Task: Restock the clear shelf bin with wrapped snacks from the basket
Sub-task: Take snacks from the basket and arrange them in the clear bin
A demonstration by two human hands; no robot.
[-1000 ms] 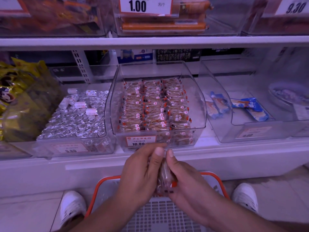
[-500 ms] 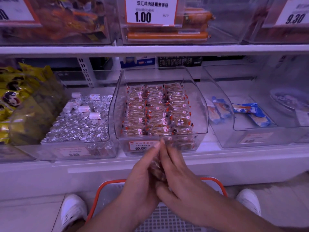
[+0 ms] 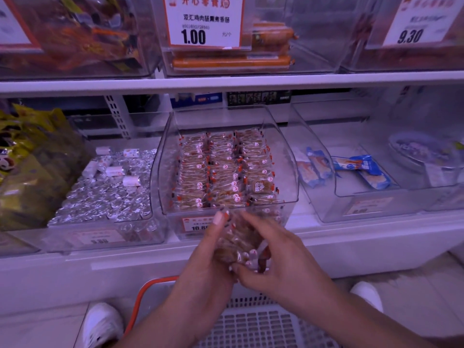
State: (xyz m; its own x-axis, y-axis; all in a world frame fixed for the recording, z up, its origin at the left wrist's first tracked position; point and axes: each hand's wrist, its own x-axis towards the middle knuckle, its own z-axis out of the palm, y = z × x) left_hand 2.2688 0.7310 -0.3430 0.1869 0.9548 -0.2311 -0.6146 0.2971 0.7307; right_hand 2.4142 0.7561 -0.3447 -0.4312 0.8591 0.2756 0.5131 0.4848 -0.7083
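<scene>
Both hands cup it: left hand (image 3: 208, 262) and right hand (image 3: 281, 262), fingers curled round a clump of clear-wrapped brown snacks (image 3: 238, 242), just below the clear plastic shelf bin (image 3: 288, 172) at twelve o'clock. Orange-rimmed grey mesh basket (image 3: 251, 322) at six. Best lift over the front lip, lay them flat, align with the rows.

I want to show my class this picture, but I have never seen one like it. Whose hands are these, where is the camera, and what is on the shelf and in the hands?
A camera worn on a person's head looks down at their own hands. The left hand and right hand together hold a bundle of wrapped snacks before the clear shelf bin, which already holds rows of them. Below sits the orange-rimmed basket. Neighbouring bins hold foil-wrapped sweets and blue packets.
</scene>
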